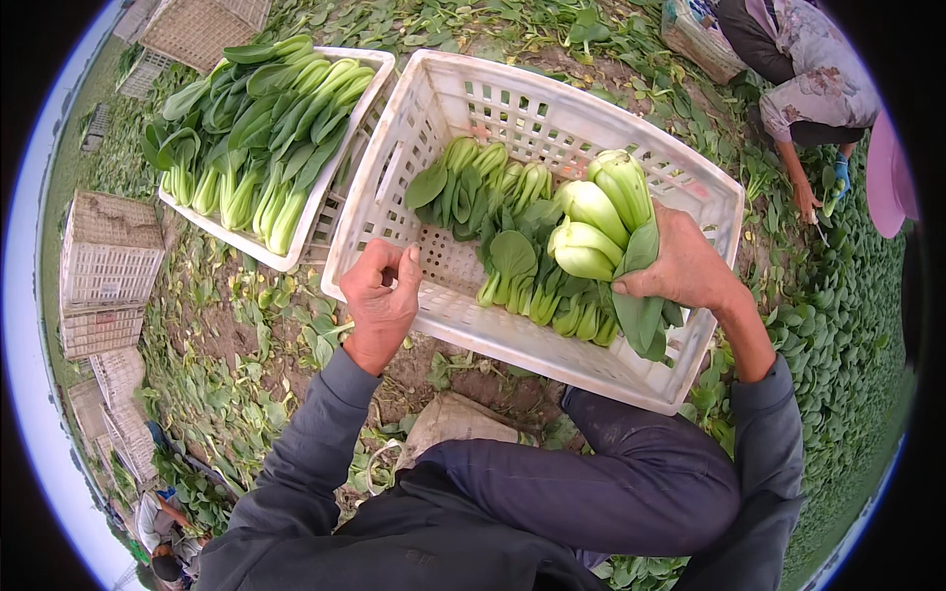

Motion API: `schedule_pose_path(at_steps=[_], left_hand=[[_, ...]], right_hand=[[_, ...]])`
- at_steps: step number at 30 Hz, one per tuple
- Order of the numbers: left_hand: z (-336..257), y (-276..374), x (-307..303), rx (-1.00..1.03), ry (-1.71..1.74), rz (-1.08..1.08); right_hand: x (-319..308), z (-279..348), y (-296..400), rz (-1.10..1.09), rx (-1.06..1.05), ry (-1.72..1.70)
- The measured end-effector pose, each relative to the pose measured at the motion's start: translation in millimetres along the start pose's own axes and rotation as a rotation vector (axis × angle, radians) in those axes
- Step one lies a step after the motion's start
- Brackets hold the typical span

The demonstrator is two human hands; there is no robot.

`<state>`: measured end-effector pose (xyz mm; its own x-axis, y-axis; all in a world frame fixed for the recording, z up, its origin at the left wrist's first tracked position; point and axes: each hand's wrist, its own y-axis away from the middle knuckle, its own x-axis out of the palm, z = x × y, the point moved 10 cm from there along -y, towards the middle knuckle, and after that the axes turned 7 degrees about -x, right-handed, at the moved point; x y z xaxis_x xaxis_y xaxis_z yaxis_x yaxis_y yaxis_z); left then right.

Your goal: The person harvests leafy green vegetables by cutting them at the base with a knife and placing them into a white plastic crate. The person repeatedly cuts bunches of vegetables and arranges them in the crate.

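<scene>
My right hand (676, 258) grips a bunch of bok choy (602, 214) by its leaves, the pale stem ends pointing up and left. It is above the right part of a white plastic crate (576, 81). Inside this crate, more bok choy (510, 273) lies in two rows along the long sides, and part of the perforated floor shows at the left. My left hand (384, 295) is at the crate's near left rim, fingers curled and thumb raised; nothing shows in it. A second white crate (281, 258), heaped with bok choy (259, 133), stands to the left.
A person (820, 81) at the upper right, one hand blue-gloved, handles a plant. Another person (166, 524) is at the lower left. Stacked crates (111, 251) stand at the left. A woven sack (458, 428) lies by my legs. Loose leaves litter the soil; growing plants (842, 354) fill the right.
</scene>
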<state>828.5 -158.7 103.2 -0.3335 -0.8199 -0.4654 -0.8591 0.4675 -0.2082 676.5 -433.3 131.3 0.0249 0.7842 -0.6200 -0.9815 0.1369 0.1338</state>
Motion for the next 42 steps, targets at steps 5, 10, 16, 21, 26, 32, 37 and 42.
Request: schedule_pose_path(at_steps=[5,10,16,21,26,32,37,42], left_hand=[[6.9,16.9,-26.4,0.033,0.048,-0.301],[10.8,14.0,-23.4,-0.041,0.109,-0.324],[5.6,10.0,-17.8,0.001,0.120,-0.289],[5.0,6.2,-21.4,0.023,0.089,-0.256],[5.9,3.5,-13.5,0.028,0.146,-0.232],[7.4,3.6,-19.8,0.031,0.081,-0.251],[11.5,4.2,-18.0,-0.025,0.085,-0.256],[12.2,4.3,-20.9,-0.056,0.069,-0.251]], right_hand=[[85.7,20.7,-85.0,0.378,-0.267,0.758],[205.5,26.0,-141.3,0.599,-0.546,0.879],[302.3,-21.5,-161.9,0.793,-0.584,1.049],[319.9,-17.3,-162.8,0.941,-0.568,1.040],[351.5,-51.3,-177.1,1.104,-0.315,1.096],[322.2,-13.1,-181.1,0.887,-0.467,1.065],[252.1,49.9,-163.1,0.414,-0.685,1.055],[202.1,35.7,-109.6,0.729,-0.202,0.636]])
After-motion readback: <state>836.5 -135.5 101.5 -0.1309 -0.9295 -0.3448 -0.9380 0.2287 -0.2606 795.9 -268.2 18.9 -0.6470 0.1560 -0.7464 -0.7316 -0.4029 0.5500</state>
